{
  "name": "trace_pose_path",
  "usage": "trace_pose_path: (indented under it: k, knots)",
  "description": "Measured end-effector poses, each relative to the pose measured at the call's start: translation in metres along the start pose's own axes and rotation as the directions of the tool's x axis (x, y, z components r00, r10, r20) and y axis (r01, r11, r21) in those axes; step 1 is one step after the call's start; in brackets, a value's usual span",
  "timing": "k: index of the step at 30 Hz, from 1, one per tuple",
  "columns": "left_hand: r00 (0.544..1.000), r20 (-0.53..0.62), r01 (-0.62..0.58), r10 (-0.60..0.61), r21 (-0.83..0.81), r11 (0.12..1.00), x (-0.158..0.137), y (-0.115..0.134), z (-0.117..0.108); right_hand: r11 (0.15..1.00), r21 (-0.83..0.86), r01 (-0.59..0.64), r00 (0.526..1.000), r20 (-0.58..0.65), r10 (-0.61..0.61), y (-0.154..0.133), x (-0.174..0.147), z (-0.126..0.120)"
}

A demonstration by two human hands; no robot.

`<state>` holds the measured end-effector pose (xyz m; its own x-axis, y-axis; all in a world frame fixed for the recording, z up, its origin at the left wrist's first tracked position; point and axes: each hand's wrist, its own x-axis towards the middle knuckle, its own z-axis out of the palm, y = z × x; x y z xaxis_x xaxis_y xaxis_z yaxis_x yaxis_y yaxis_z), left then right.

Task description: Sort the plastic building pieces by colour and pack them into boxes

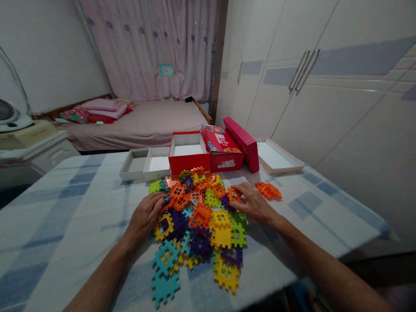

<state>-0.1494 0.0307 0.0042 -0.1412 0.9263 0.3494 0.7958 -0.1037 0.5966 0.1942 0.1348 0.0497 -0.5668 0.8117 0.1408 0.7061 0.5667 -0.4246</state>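
Note:
A heap of plastic interlocking building blocks lies on the table, in orange, yellow, purple, teal and green, many with window-like openings. My right hand pinches an orange block between thumb and fingers at the heap's right side. At the left edge, my left hand rests with fingers bent and pressed together against the heap, beside several orange blocks. Whatever its fingertips hold, if anything, is hidden. A separate small group of orange blocks lies right of my right hand.
Behind the heap stand a white two-part tray, an open red box, a printed red box and a red lid leaning on it. A shallow white tray lies at right. The patterned tablecloth covers the table.

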Motion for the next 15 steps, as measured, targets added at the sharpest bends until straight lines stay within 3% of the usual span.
trace_pose_path:
  k: [3,8,15]
  knots:
    - [1.000,0.001,-0.004,0.004,-0.006,1.000,0.000,-0.001,0.000,0.996,0.003,-0.089,0.992,-0.085,0.089,-0.007,0.013,0.002]
    - [1.000,-0.001,-0.008,0.008,-0.013,1.000,0.000,-0.002,0.000,0.972,-0.144,-0.184,0.981,-0.082,0.174,-0.024,0.034,0.022]
    - [1.000,-0.004,-0.010,0.010,-0.011,1.000,-0.001,0.001,-0.001,0.984,-0.147,-0.106,0.990,-0.108,0.090,-0.021,0.035,0.040]
